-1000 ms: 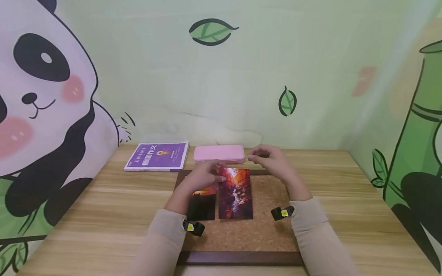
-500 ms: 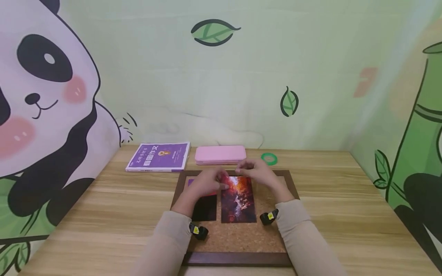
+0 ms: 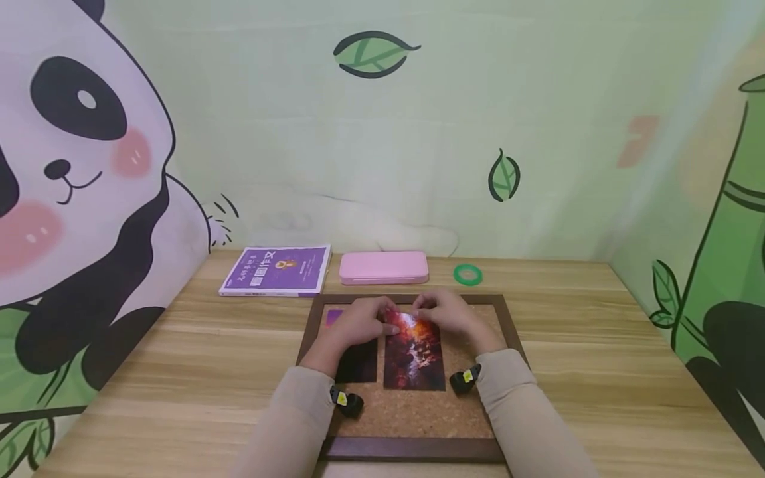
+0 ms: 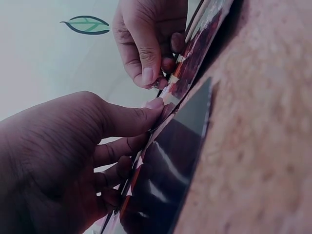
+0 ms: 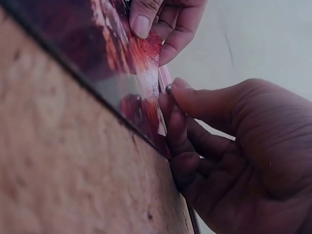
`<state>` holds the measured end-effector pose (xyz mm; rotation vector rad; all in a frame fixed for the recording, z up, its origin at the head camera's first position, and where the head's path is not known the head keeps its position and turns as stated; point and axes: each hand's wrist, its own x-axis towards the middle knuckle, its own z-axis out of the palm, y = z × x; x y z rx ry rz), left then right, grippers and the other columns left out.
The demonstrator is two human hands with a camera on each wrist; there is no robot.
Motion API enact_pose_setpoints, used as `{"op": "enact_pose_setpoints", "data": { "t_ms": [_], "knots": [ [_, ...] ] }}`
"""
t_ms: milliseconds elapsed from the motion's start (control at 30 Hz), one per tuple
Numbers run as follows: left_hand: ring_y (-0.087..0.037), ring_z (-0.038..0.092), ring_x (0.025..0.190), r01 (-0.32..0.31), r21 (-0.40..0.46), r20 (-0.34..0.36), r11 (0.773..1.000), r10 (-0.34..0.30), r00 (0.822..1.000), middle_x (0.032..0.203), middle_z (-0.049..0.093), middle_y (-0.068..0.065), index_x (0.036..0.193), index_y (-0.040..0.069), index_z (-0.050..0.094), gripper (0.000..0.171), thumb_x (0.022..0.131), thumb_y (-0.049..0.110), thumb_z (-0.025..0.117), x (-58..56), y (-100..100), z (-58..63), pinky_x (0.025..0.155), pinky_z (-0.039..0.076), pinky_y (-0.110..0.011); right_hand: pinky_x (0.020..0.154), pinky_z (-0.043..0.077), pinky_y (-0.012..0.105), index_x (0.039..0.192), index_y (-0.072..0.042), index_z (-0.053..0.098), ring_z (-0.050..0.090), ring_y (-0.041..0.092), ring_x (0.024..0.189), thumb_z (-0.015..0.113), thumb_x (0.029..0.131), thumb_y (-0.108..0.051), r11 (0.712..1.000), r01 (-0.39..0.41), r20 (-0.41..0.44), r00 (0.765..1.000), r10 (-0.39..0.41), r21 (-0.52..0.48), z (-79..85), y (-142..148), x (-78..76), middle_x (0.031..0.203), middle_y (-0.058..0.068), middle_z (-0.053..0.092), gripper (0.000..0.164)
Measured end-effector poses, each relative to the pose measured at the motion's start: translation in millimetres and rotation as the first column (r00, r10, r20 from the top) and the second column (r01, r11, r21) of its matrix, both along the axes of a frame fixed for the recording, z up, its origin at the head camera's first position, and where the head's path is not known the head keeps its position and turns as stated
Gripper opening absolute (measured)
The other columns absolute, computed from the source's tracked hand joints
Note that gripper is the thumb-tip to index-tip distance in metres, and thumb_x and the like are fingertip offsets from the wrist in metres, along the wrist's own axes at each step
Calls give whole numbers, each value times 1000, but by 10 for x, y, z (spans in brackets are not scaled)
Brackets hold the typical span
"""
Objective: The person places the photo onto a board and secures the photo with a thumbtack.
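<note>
A glossy photo print in red, orange and dark tones is over the middle of the framed corkboard. My left hand pinches it at the upper left, with the thumb on its face. At the top edge, my right hand pinches a small shiny metal pin between thumb and forefinger, close to the print. A second, darker photo print lies on the cork to the left, partly covered by my left hand and forearm.
Behind the corkboard stand a pink case and a green ring-shaped roll. A purple book lies at the back left of the wooden table. A cartoon-printed wall rises behind the table.
My right hand has come left and down from beside the pink case to the print's top edge, uncovering the green roll. My left hand has shifted the print slightly down and right.
</note>
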<state>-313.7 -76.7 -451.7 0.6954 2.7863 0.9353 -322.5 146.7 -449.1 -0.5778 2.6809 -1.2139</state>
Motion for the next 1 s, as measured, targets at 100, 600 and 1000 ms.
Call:
{"op": "enact_pose_setpoints", "data": {
  "t_ms": [100,600,1000],
  "knots": [
    [-16,57,78,9,7,-4,1000,-8,1000,85,64,2,115,12,68,32,88,24,79,-15,-9,-16,76,47,-36,89,46,43,96,-8,73,59,20,93,65,98,-14,1000,21,-2,1000,-21,3,8,3,11,94,3,68,10],
    [-17,56,75,16,16,16,1000,-16,1000,85,63,2,116,13,67,33,88,28,78,-18,-31,-24,70,45,-33,87,47,41,97,-10,75,61,18,90,69,95,-15,1000,4,13,1000,-4,20,-21,-25,-7,91,0,69,7],
    [-17,55,76,18,30,11,999,-18,1000,84,62,2,116,12,67,33,88,25,78,-15,-32,-34,73,45,-34,84,47,38,95,-10,75,60,17,86,70,95,-15,1000,3,31,1000,-4,29,-18,-40,1,89,0,70,8]
  ]
}}
